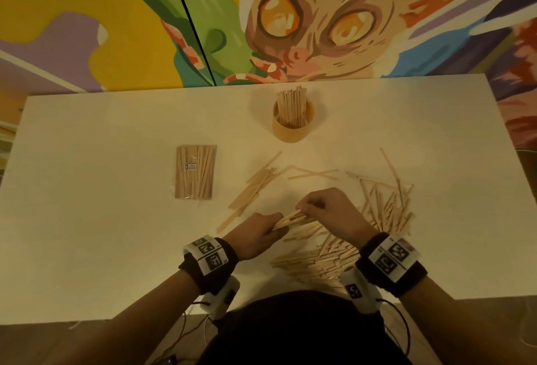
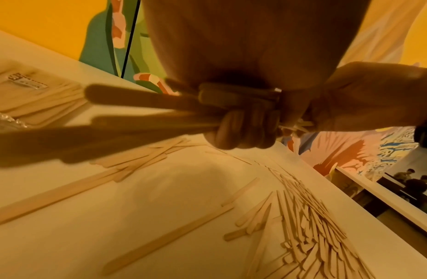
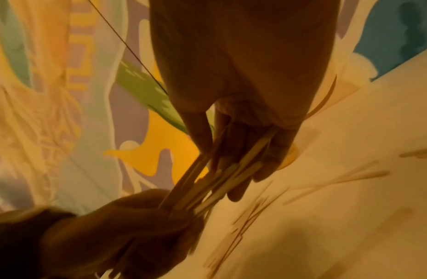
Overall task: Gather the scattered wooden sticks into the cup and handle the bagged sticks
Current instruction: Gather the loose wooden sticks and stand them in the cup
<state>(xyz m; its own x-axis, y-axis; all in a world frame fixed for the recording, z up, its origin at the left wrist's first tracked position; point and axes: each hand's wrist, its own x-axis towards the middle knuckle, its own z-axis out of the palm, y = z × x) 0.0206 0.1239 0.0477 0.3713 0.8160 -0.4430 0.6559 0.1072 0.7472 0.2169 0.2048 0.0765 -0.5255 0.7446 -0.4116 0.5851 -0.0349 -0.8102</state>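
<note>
The white worktop (image 1: 116, 248) bears a cup (image 1: 293, 129) near its far edge. A bag of sticks (image 1: 195, 172) lies left of centre, apparently sealed. Loose sticks (image 1: 328, 260) litter the near edge.

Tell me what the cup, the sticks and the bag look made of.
Cup: probably wood or bamboo, matte tan, no shine. It could also be paper.
Sticks: pale unfinished wood, flat and thin, dull surface.
Bag: clear plastic film. The sticks inside show through, a printed label sits on it, and its edge crinkles and glints in the left wrist view.

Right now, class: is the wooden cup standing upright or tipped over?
Upright. The cup stands on its base on the table, mouth facing up, with sticks standing inside and poking above its rim.
</note>
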